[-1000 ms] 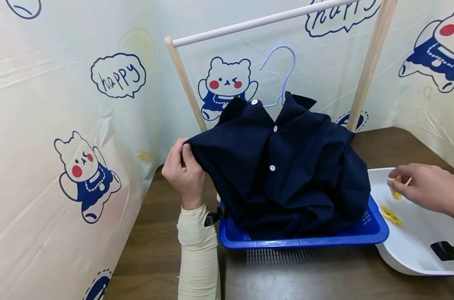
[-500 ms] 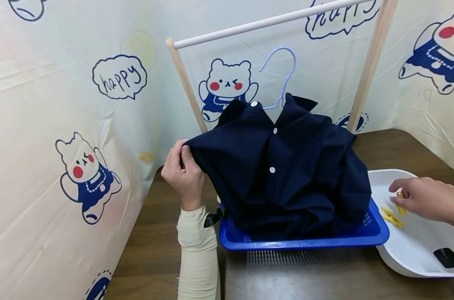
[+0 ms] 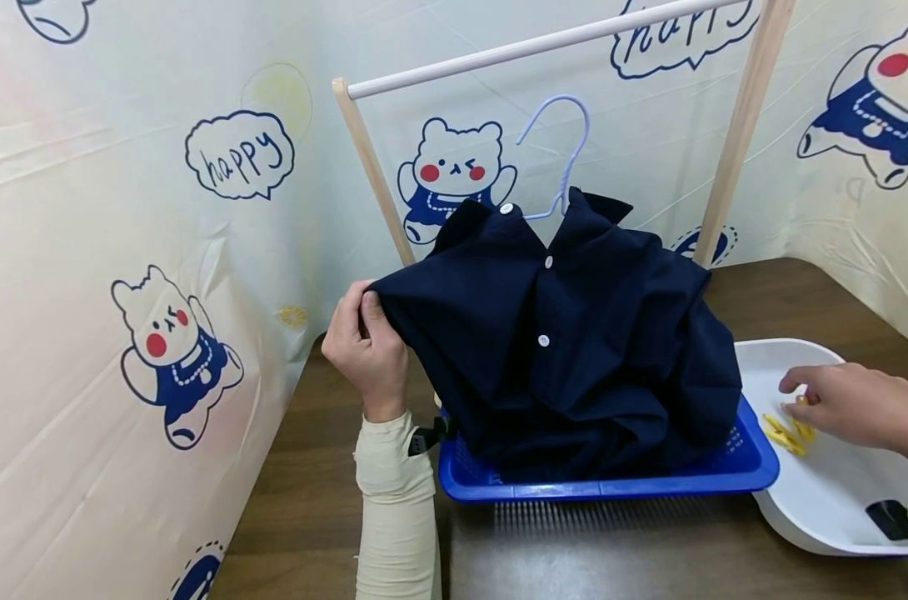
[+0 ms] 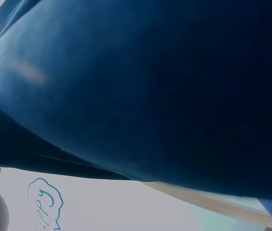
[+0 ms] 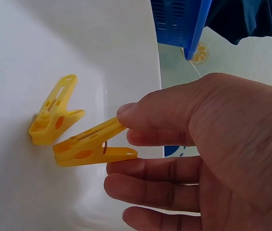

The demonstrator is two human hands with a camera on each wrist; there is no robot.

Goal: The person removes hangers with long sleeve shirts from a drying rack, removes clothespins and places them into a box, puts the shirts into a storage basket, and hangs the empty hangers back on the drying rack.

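In the head view my left hand (image 3: 366, 350) pinches the shoulder edge of a dark navy button shirt (image 3: 491, 333), pulling it out to the left. A light blue hanger (image 3: 566, 158) shows at the collar, its hook up and free of the rail. Over the white tray, my right hand (image 3: 855, 404) holds a yellow clothespin (image 5: 90, 147) by its two handles, between thumb and finger. A second yellow clothespin (image 5: 54, 113) lies close beside it on the tray. Dark cloth fills most of the left wrist view.
Under the shirt stands a blue plastic basket (image 3: 611, 487). The white tray (image 3: 836, 500) sits to its right, with a black item with a yellow label (image 3: 900, 519) in it. Behind rises a wooden rack with a white rail (image 3: 544, 47). Printed cloth walls surround the brown table (image 3: 311, 517).
My right hand has lowered with its clothespin, bringing it down beside the other one in the tray. My left hand keeps its hold on the shirt, nearly still.
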